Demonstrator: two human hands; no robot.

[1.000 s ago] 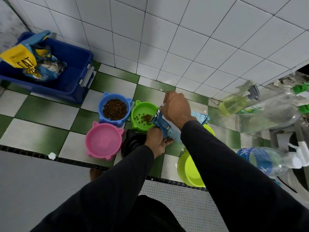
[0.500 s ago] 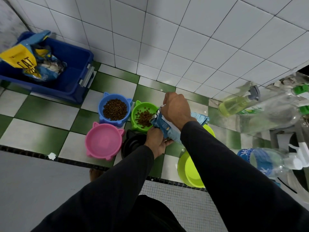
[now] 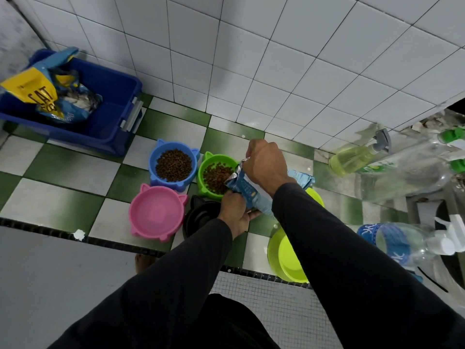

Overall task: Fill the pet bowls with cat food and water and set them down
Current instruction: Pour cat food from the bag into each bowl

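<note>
A light blue cat food bag (image 3: 245, 191) is tilted with its open mouth over the green cat-eared bowl (image 3: 210, 159), which holds a heap of brown kibble. My right hand (image 3: 266, 165) grips the bag's top from above; my left hand (image 3: 235, 210) holds it from below. The blue bowl (image 3: 153, 159) to the left is full of kibble. An empty pink bowl (image 3: 156, 212) and a black bowl (image 3: 198, 217) sit nearer me. Two yellow-green bowls (image 3: 286, 258) lie partly under my right arm.
A blue plastic bin (image 3: 110, 96) with a yellow and blue cat food sack (image 3: 35, 91) stands at the back left. At the right are a water bottle (image 3: 392, 243), a spray bottle of yellow liquid (image 3: 352, 157) and clear bottles (image 3: 415, 172). White tiled wall behind.
Kibble has kept pouring from the bag: the green bowl held only a few pieces a second ago and now holds a heap. Both hands stay on the bag.
</note>
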